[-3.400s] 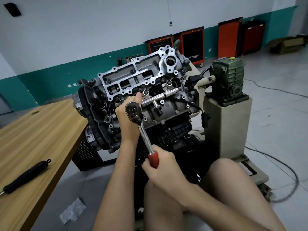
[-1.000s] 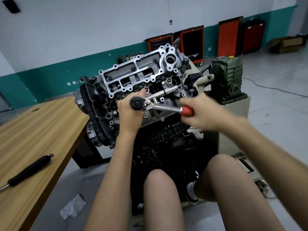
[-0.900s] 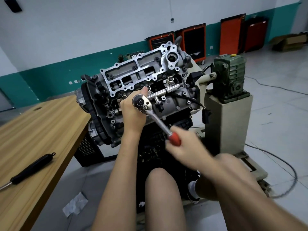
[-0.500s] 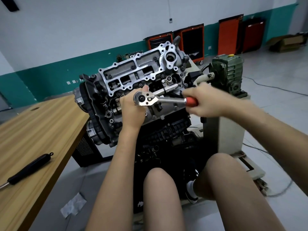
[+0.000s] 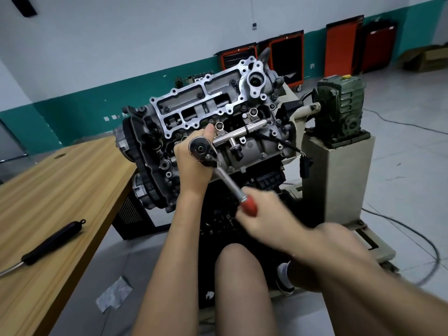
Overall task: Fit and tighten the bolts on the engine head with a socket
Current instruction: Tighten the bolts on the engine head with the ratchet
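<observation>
The right hand [image 5: 266, 220] gripped the red handle [image 5: 249, 206] of the shiny steel ratchet wrench [image 5: 228, 181], likely stiff and heavy; the left hand [image 5: 191, 166] clasped its head.

This place is a mechanical workshop. A bare engine [image 5: 218, 132] is mounted on a pale stand [image 5: 337, 180] that carries a green gearbox [image 5: 339, 110]. Red and black tool cabinets [image 5: 287, 60] stand in a row along the far wall [image 5: 121, 44], which is white with a teal band at the bottom. The floor [image 5: 400, 166] is plain grey, with a cable [image 5: 431, 251] lying loose on it. A black-handled tool [image 5: 52, 242] lies on the wooden surface [image 5: 48, 185], toward its right edge. A cardboard box [image 5: 426, 58] sits in the far corner.
</observation>
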